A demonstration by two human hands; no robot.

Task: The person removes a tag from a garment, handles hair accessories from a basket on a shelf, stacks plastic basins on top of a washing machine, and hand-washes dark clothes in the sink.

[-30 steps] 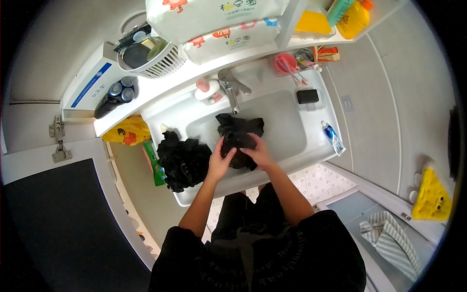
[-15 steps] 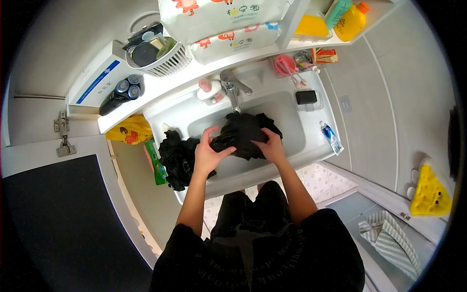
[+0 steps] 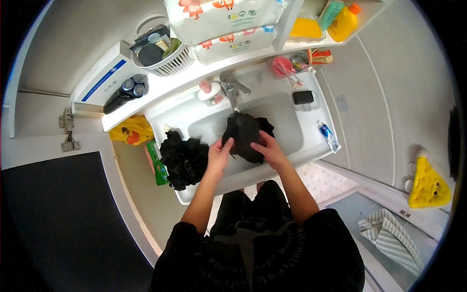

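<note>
Fingers (image 3: 227,143) of both hands clamped on black cloth (image 3: 243,134)

Left hand (image 3: 218,156) grips the near left edge of the cloth, at 7 o'clock; right hand (image 3: 273,153) pinches its near right edge, at 4 o'clock. The cloth is bunched over the white sink (image 3: 289,124), just below the faucet (image 3: 234,92). From the cloth: crumpled black fabric (image 3: 184,163) on the rim at 8 o'clock; toothpaste tube (image 3: 329,136) at 3; black block (image 3: 303,97) at 2; pump bottle (image 3: 210,93) at 11; pink cup (image 3: 281,65) at 1. Farther, a white basket (image 3: 176,63) sits on the shelf (image 3: 154,92) towards 11.
</note>
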